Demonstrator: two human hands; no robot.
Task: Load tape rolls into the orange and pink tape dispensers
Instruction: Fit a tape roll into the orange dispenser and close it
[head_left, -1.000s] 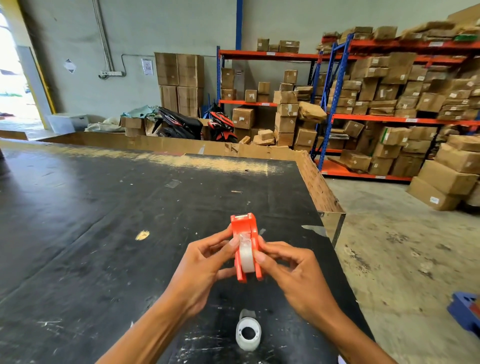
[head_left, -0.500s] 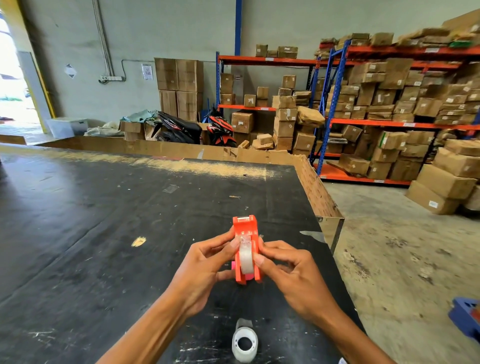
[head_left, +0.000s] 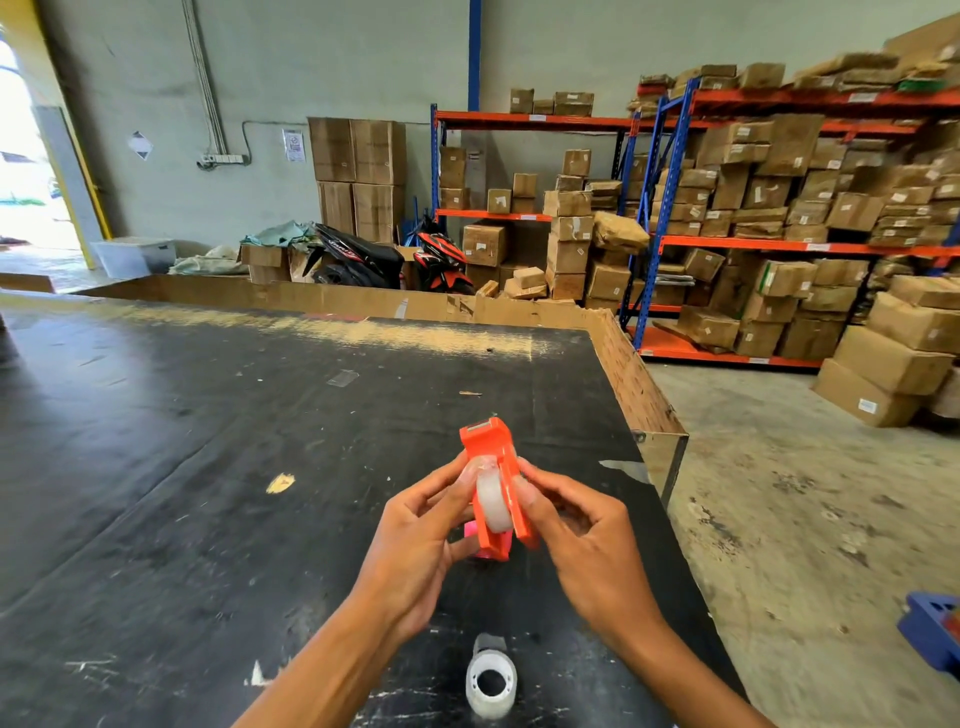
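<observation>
Evidently the orange tape dispenser (head_left: 493, 486) is lifted off the black table (head_left: 182, 493) so both hands can work on it at once: the left hand (head_left: 415, 540) grips its left wall, the right hand (head_left: 582, 535) grips its right wall, and both thumbs press on the clear tape roll (head_left: 492, 501) sitting between the walls, most likely to seat it on its hub. The dispenser is held on end, cutter tip pointing toward 12 o'clock, open side facing the wearer, which keeps the roll in sight. It is bright orange plastic, narrow, with a pale metal cutter at the top; the roll looks milky and translucent.

A sliver of the pink tape dispenser (head_left: 474, 535) shows just behind the orange one, toward 7 o'clock of it. A second clear tape roll (head_left: 491, 683) lies on the table at 6 o'clock, near the wearer, probably waiting for it.
</observation>
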